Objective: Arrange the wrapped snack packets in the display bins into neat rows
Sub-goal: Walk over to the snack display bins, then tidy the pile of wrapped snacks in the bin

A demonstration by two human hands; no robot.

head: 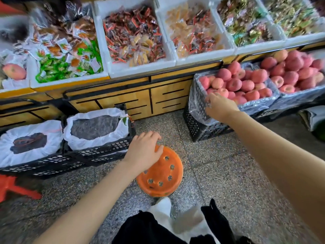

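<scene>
I record the display shelf (123, 85) across the top of the view, carrying a row of white bins (140, 69). The snack packets (133, 36) lie heaped in those bins with no rows visible, so I judge the arranging not yet begun. On the floor (219, 173) below the shelf, to the right, stands a black apple crate (197, 127) lined with plastic and piled with red apples (246, 83). To the left, two black crates (70, 155) hold white bags (95, 127) of dark goods. An orange stool (161, 175) stands between the two groups. The left hand (143, 152) rests on the stool's far edge, fingers (153, 137) curled over the rim. The right hand (219, 106) holds the near rim of the apple crate, its fingers bent over it. Both hands are well apart from the packets. The step in hand appears to be clearing or settling a position before the bins. To do it well, I would shift the stool square to the centre bins and keep the crate clear of the feet. Obstructions noted: the floor crates crowd the shelf front, and a loose apple (15, 71) sits among the packets at far left.
</scene>
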